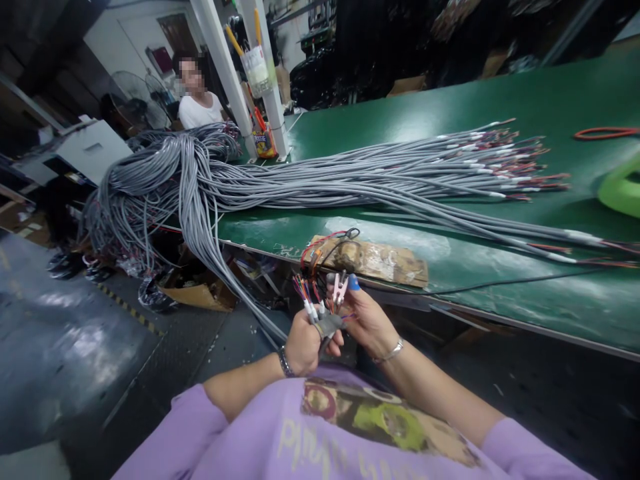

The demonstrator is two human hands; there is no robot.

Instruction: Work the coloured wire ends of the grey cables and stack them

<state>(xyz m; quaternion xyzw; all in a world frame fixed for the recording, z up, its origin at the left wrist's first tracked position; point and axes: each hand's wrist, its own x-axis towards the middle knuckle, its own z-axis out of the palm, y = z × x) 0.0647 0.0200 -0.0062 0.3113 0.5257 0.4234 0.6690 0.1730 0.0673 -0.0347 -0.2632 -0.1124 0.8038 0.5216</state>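
Note:
My left hand [304,343] is closed around the ends of several grey cables [327,325]. Thin coloured wires [301,288] fan out of white-sleeved tips above that fist. Beside it, my right hand [373,323] has its fingers bent in a pinch, with a blue cover on one fingertip. Between those fingertips is a small pale pink clip [340,288], its lower part partly hidden by wires. Red and blue wire ends show next to the right palm. From the left fist, the cables run back up to the large grey cable bundle [190,180] on the table.
The green table [500,280] carries long cables with stripped ends. A taped wooden board [385,260] with red and black leads lies at its near edge. A white post [275,113] holds a cup of tools [256,70]. Another person [200,107] is behind the bundle.

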